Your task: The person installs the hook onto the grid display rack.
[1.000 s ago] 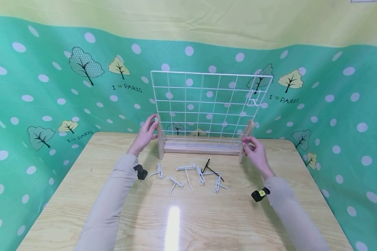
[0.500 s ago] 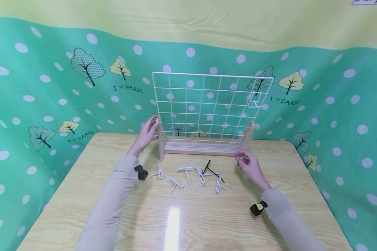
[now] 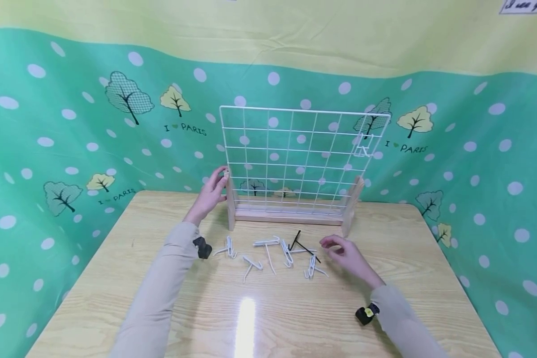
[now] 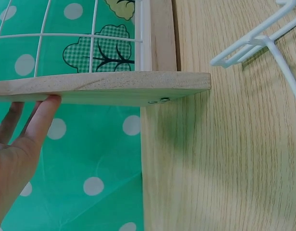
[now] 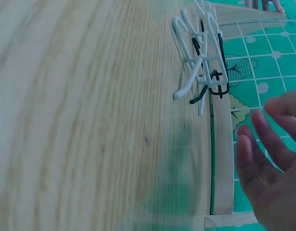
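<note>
My left hand (image 3: 209, 198) is at the left wooden side post of a white wire grid rack (image 3: 291, 158). In the left wrist view its fingertips touch the outer face of the side post (image 4: 109, 84). My right hand (image 3: 346, 256) hovers over the table, fingers loosely bent and holding nothing. Just left of it lie a black hook (image 3: 305, 247) and a white hook (image 3: 312, 267). More white hooks (image 3: 266, 243) are spread in front of the rack. One white hook (image 3: 362, 150) hangs on the grid, upper right.
The rack's wooden base bar (image 3: 288, 217) runs along the back of the wooden table (image 3: 170, 298). A green dotted cloth (image 3: 71, 144) surrounds the table at the back and sides.
My right hand has come away from the rack's right side post and moved down and left towards the hooks. The left hand stays at the left post. The view has shifted slightly.
</note>
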### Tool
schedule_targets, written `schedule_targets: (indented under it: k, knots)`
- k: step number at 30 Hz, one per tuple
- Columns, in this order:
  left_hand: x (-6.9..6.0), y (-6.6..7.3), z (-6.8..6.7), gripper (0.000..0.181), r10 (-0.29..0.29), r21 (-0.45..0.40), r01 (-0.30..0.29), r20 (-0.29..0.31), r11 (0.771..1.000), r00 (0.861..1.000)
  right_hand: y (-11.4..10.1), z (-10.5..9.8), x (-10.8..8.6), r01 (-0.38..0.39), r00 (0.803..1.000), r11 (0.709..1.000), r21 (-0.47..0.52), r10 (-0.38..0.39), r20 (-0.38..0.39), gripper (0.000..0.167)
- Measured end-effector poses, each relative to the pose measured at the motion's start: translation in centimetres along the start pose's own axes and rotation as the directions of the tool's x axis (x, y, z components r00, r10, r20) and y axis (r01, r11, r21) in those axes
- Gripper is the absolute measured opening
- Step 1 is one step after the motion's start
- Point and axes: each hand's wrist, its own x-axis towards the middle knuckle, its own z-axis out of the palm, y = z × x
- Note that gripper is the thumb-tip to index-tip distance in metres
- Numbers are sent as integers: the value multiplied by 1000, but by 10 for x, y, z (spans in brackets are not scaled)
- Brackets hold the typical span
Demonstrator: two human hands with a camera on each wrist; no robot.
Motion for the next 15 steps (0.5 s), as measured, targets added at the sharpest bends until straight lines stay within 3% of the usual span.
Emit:
schedule_targets:
  k: [8,15]
  knots:
    - [0,1,0,49,-9,14,9,0,1000,1000,-7,6,-5,47,984,999,11,-49,171,30]
    - [-1,2,0,49,-1,16,1,0,1000,1000,-4,13,-8,57,977,998,17,-59,205,28]
